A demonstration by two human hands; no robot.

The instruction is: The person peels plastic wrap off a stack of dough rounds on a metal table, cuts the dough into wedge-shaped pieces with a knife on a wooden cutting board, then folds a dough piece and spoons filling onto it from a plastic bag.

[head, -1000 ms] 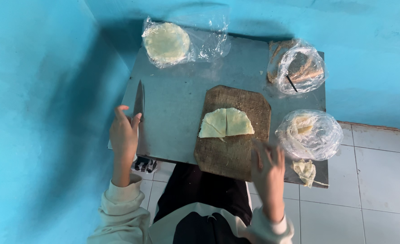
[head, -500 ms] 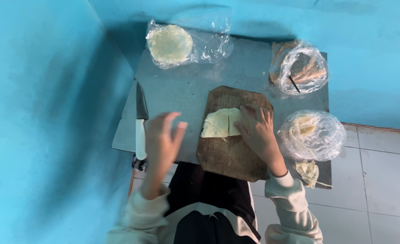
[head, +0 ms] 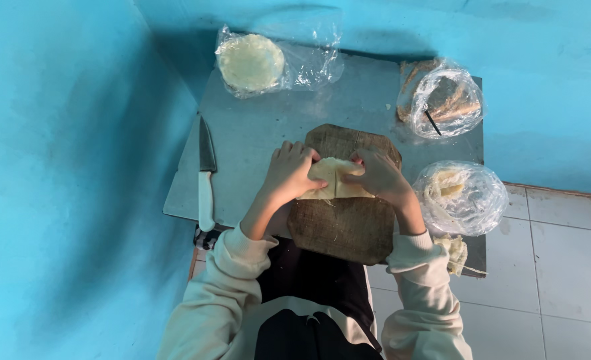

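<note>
Two hands press one cut flatbread

White-handled knife on the grey worktop at left, bagged round flatbreads at back, two clear bags of food at right, blue walls, tiled floor

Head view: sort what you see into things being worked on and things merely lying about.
In use: pale cut flatbread pieces, brown wooden cutting board, left hand, right hand.
Lying about: white-handled knife, bagged round flatbread stack, two clear bags of pieces.
</note>
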